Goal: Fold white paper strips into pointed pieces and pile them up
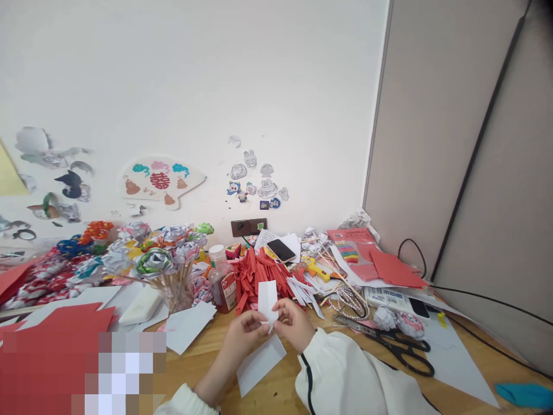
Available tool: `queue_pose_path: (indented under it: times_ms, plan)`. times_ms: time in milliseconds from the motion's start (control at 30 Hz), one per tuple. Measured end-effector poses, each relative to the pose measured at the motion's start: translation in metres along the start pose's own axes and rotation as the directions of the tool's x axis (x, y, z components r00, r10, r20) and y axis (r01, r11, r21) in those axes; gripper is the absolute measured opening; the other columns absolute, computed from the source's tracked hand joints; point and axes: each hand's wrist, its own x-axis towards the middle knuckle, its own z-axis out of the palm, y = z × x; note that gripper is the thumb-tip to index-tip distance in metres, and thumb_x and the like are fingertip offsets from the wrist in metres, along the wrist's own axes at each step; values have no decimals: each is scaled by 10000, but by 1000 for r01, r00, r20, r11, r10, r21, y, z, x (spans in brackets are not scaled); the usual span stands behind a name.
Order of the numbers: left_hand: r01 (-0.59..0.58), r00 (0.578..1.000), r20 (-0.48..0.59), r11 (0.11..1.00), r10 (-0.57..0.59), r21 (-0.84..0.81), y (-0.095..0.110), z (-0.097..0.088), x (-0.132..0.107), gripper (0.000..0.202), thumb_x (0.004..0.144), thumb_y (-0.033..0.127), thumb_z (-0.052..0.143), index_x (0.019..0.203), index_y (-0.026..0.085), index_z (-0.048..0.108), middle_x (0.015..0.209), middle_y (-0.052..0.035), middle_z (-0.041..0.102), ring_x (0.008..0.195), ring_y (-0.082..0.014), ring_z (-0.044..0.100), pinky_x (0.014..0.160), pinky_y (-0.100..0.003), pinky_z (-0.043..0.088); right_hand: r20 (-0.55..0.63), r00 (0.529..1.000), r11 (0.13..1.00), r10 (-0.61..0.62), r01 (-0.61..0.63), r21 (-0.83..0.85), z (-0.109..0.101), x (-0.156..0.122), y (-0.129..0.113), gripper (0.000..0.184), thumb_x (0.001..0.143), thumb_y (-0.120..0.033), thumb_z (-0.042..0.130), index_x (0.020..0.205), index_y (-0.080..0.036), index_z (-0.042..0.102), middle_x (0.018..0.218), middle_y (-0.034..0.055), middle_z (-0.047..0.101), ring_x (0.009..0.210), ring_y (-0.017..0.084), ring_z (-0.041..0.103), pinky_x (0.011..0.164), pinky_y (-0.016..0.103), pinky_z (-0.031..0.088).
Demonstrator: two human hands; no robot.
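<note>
A small white paper strip (268, 297) with a crease down it stands upright between my two hands. On its lower left edge, my left hand (247, 334) pinches it with thumb and fingers. My right hand (294, 324) grips the same strip from the right, its fingertips close to those of the left. The strip's lower end looks folded or gathered at the fingertips, partly hidden by them. Below the hands, another white paper piece (261, 366) lies on the wooden table (276, 397).
Behind the hands are a pile of red paper strips (259, 274), a bottle (222, 282) and a phone (280, 251). Black-handled scissors (401, 349) lie at right, near a yellow glue gun (317, 270). Paper flowers (155, 259) and red sheets (64, 328) fill the left.
</note>
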Motion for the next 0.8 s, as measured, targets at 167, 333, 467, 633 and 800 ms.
queue_pose_path:
  times_ms: [167,333,467,633,800]
  plan:
    - [-17,998,-59,1000,17,3,-10,0,2,230,519,304,668,619,134,550,557,1,600,533,-129,562,536,-234,435,-61,998,991,-24,16,-137,1,-1,-1,191,610,-111,488,789,-176,487,659,-20,526,625,113,526,549,211,407]
    - [-17,996,-91,1000,18,18,-13,1,2,239,511,317,668,613,136,550,545,-2,610,524,-137,576,519,-229,441,-80,997,980,2,-18,-199,2,-1,-3,27,620,-144,501,643,-157,501,583,-23,509,566,108,513,514,204,399]
    - [4,995,-103,1000,-4,-2,-17,3,3,253,513,327,663,619,139,532,513,10,592,508,-140,579,503,-233,447,-128,991,990,31,-48,-131,6,0,-1,17,628,-158,491,635,-159,475,583,-24,514,554,111,524,499,206,406]
    - [-13,995,-98,1000,15,11,-14,6,0,240,551,327,643,633,143,513,518,26,573,516,-127,573,513,-231,452,-188,980,995,69,-81,-56,11,0,6,44,625,-166,498,624,-161,455,536,-28,491,501,110,504,461,214,405]
    - [-6,996,-86,1000,4,-13,-8,8,-2,291,552,316,646,723,159,471,460,79,491,471,-117,566,467,-209,426,-184,981,996,64,-75,-53,11,0,9,52,625,-171,508,624,-163,457,549,-26,486,499,103,485,462,216,402]
